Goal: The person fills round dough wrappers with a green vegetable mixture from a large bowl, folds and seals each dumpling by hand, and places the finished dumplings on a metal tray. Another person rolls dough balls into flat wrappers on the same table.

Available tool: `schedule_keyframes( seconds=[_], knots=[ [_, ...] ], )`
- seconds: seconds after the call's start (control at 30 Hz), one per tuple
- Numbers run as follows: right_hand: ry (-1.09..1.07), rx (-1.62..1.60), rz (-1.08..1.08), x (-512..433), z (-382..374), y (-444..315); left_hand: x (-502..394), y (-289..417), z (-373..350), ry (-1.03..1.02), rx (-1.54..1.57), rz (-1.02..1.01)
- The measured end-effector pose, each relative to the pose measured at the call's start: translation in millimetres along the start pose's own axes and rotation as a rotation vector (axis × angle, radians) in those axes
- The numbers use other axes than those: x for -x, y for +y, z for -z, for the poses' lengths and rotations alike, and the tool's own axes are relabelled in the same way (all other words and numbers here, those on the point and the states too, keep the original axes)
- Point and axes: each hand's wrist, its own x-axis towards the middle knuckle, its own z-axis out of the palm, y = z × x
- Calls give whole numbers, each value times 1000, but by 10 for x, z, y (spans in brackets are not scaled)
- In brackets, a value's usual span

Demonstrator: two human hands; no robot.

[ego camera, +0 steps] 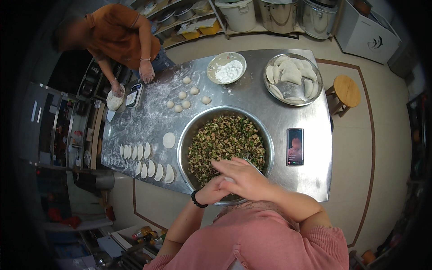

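Over the near rim of a large steel bowl [270, 148] of chopped filling [226, 141], my left hand [212, 190] and my right hand [243, 179] are pressed together. A bit of white dough [230, 179] shows between them; the rest of it is hidden by my fingers. A metal spoon's handle [254, 166] leans in the bowl beside my right hand. Left of the bowl lie a flat round wrapper [169, 140] and two rows of folded dumplings [151, 168]. Several dough balls [182, 95] sit farther back on the floured steel table [249, 98].
A bowl of flour [210, 67] and a round tray [291, 98] of large folded dumplings stand at the back. A phone [295, 147] lies at right. A co-worker [125, 33] presses dough [115, 99] beside a digital scale [134, 96]. A wooden stool [346, 91] stands beyond the table.
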Motion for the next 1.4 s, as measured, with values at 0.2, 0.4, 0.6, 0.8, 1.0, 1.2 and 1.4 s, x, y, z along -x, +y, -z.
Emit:
schedule_keyframes(
  seconds=[0.2, 0.4, 0.6, 0.8, 1.0, 1.2, 1.4],
  knots=[
    [-198, -53, -322, -17, 239, 315, 24, -63, -21, -118, 311, 278],
    [-249, -25, -196, 65, 167, 396, 45, -50, 3, -45, 144, 311],
    [-185, -145, -164, 126, 145, 422, 60, -29, 12, 16, 134, 309],
    [-181, -229, -126, 151, 115, 474, 44, 38, 20, -59, 113, 299],
    [-175, -276, -171, 203, 93, 481, 34, 82, -11, 2, 150, 298],
    [-204, -200, -182, 214, 104, 476, 44, 61, -35, 72, 284, 351],
    [-215, -227, -203, 228, 96, 457, 21, 58, -84, 135, 443, 420]
  ],
)
